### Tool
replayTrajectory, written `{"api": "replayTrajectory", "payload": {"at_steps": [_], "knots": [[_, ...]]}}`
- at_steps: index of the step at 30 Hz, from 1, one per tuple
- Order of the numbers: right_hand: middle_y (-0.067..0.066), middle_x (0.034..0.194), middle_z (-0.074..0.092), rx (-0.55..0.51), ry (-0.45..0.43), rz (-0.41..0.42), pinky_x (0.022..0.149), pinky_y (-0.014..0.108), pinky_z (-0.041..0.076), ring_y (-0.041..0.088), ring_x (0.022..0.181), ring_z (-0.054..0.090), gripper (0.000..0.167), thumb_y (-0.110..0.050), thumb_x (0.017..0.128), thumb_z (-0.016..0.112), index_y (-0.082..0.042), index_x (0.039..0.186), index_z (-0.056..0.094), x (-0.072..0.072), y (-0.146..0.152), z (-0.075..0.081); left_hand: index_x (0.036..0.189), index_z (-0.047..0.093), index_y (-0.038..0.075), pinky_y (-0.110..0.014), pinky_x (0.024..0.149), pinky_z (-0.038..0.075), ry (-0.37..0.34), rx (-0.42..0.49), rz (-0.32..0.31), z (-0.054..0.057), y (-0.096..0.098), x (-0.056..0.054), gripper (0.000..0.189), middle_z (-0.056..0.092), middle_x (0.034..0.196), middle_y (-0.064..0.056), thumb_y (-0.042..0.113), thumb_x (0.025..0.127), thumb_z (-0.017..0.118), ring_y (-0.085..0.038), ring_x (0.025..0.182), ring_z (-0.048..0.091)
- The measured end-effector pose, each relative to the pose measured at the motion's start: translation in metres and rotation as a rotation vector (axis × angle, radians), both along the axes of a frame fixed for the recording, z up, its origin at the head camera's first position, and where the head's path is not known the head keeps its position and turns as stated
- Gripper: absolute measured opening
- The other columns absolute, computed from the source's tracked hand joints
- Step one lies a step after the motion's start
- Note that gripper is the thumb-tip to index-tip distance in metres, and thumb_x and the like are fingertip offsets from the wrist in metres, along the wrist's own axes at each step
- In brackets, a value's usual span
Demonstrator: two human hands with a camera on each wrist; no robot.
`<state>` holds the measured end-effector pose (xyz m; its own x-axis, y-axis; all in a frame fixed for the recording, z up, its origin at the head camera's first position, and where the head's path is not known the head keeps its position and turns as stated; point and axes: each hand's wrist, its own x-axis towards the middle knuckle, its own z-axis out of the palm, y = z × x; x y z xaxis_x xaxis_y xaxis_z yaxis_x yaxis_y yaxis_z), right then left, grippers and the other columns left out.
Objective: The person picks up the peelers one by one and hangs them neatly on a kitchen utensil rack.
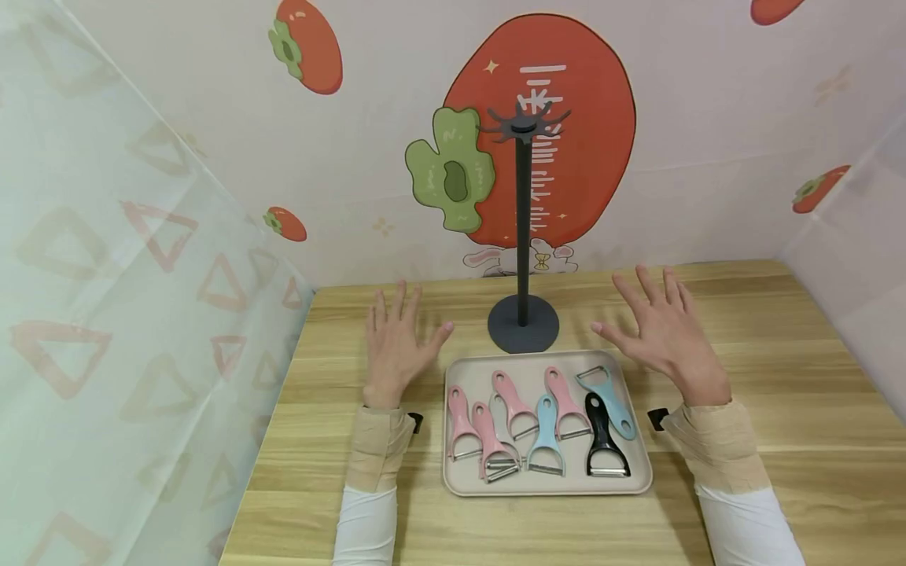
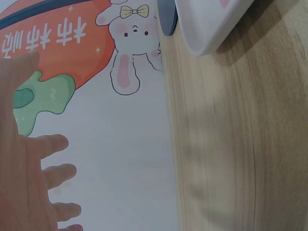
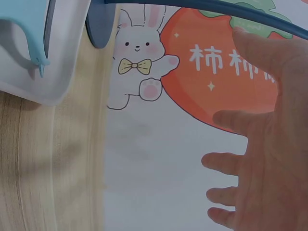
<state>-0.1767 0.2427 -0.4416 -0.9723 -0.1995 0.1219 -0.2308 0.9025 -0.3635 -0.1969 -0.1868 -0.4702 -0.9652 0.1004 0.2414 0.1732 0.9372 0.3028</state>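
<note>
My left hand (image 1: 398,350) is held with fingers spread beside the left edge of a beige tray (image 1: 552,489), holding nothing. On the other side my right hand (image 1: 665,338) is likewise spread and holds nothing, near the tray's upper right corner. Several peelers lie in the tray: pink ones (image 1: 488,431) at the left and middle, a grey one (image 1: 499,417) partly hidden among them, a light blue one (image 1: 546,428), a black one (image 1: 598,428) and another light blue one (image 1: 612,401) at the right. Behind the tray rises a dark stand (image 1: 523,228) with hooks around its top.
Everything stands on a wood-grain table (image 1: 771,377). A white backdrop (image 1: 382,189) printed with persimmons closes off the back, and similar sheets hang at the left (image 1: 127,330) and right (image 1: 867,259). The stand's round base (image 1: 506,334) sits just behind the tray.
</note>
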Motion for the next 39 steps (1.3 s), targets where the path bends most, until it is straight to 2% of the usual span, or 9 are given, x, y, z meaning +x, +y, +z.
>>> {"api": "replayTrajectory", "payload": {"at_steps": [6,13,21,25,29,33,36,39], "knots": [[0.029,0.175,0.015,-0.004,0.019,0.002,0.123,0.076,0.006,0.061,0.160,0.000,0.093,-0.070,0.097,0.059,-0.015,0.168,0.033,0.003,-0.002,0.005,0.167,0.036,0.018,-0.066,0.129,0.008,0.016,-0.006,-0.012,0.005,0.003,0.001,0.098,0.023,0.177,-0.014,0.082,0.094,0.047,-0.054,0.162,0.010],[0.028,0.176,0.013,-0.003,0.029,-0.004,0.123,0.076,0.005,0.060,0.160,0.001,0.095,-0.070,0.096,0.059,-0.014,0.168,0.033,0.007,-0.001,0.010,0.167,0.035,0.019,-0.064,0.130,0.006,-0.010,-0.003,-0.014,0.006,0.005,0.004,0.099,0.020,0.178,-0.012,0.084,0.093,0.046,-0.051,0.164,0.006],[0.022,0.176,0.020,-0.052,0.189,-0.006,0.119,0.079,0.016,0.056,0.160,0.013,0.092,-0.064,0.092,0.068,-0.014,0.165,0.040,0.005,-0.003,0.009,0.166,0.038,0.017,-0.064,0.130,0.010,0.021,-0.002,-0.029,0.009,0.009,0.006,0.098,0.022,0.178,-0.011,0.083,0.093,0.048,-0.051,0.164,0.010],[0.021,0.175,0.023,-0.060,0.217,-0.018,0.117,0.079,0.019,0.055,0.160,0.016,0.093,-0.064,0.091,0.069,-0.015,0.165,0.040,0.006,-0.002,0.008,0.163,0.042,0.015,-0.065,0.129,0.015,0.071,0.014,-0.057,0.008,0.015,0.004,0.095,0.030,0.175,-0.012,0.080,0.094,0.051,-0.049,0.162,0.017],[0.023,0.173,0.028,-0.060,0.235,-0.020,0.115,0.079,0.023,0.056,0.158,0.022,0.092,-0.062,0.090,0.071,-0.015,0.163,0.043,0.010,0.000,0.007,0.158,0.049,0.012,-0.065,0.124,0.026,0.155,0.085,-0.100,0.007,0.024,0.004,0.084,0.043,0.168,-0.013,0.071,0.097,0.055,-0.048,0.158,0.031],[0.025,0.166,0.039,-0.069,0.280,0.011,0.113,0.077,0.028,0.056,0.152,0.033,0.088,-0.054,0.089,0.075,-0.011,0.160,0.047,0.014,-0.001,0.002,0.148,0.059,0.008,-0.060,0.117,0.037,0.213,0.215,-0.150,0.007,0.032,0.004,0.069,0.057,0.155,-0.012,0.058,0.100,0.060,-0.040,0.146,0.050],[0.027,0.158,0.049,-0.065,0.319,0.044,0.109,0.075,0.035,0.055,0.143,0.045,0.082,-0.048,0.090,0.077,-0.007,0.156,0.051,0.016,-0.005,-0.002,0.141,0.064,0.006,-0.054,0.113,0.044,0.240,0.327,-0.208,0.009,0.040,-0.001,0.057,0.065,0.145,-0.012,0.047,0.102,0.066,-0.034,0.136,0.060],[0.027,0.149,0.057,-0.056,0.368,0.077,0.104,0.072,0.042,0.053,0.133,0.054,0.074,-0.041,0.091,0.078,-0.003,0.150,0.056,0.019,-0.009,-0.006,0.137,0.066,0.005,-0.049,0.111,0.049,0.259,0.421,-0.276,0.014,0.051,-0.011,0.046,0.069,0.138,-0.012,0.035,0.102,0.071,-0.031,0.131,0.065]]}}
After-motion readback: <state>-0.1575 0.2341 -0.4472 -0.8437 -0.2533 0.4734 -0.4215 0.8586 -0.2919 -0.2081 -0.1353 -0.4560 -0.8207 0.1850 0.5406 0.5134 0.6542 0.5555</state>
